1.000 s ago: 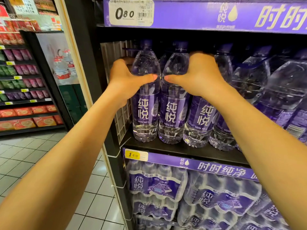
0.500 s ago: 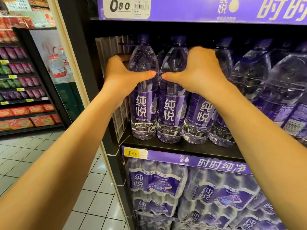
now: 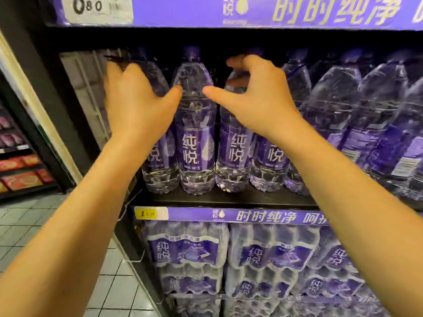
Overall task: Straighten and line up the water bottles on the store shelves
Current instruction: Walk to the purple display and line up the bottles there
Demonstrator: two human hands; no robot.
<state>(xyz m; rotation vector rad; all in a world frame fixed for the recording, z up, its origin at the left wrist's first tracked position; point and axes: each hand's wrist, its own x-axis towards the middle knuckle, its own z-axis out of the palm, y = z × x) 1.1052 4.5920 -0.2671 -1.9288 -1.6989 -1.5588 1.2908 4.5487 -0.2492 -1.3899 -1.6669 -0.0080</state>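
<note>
- Water bottles (image 3: 195, 124) stand in a front row on the black shelf (image 3: 229, 199), purple labels outward. The ones at the left end are upright and close together; those further right lean and their labels face off-square.
- Left hand (image 3: 135, 104) lies over the shoulder of the leftmost bottle (image 3: 160, 165), fingers fairly straight, thumb reaching toward the second bottle. Whether the palm presses the plastic or just hovers — cannot tell.
- Right hand (image 3: 258, 97) is at the shoulder of the third bottle (image 3: 233, 156), fingers loosely curved, thumb stretched left. It looks spread rather than clamped; no firm grip visible.
- The two hands are apart, the second bottle standing between the thumbs.
- Handling, judged: large full bottles — likely heavy, so better slid or twisted on the base than lifted. Thin clear walls probably give under a squeeze; the ribbed shoulder and the neck under the cap should be the stiffer holds.
- Smooth plastic and film label may slip in the hand; a wrap around the shoulder seems safest.
- Shrink-wrapped packs (image 3: 185, 250) fill the shelf below, under a yellow price tag (image 3: 146, 213).
</note>
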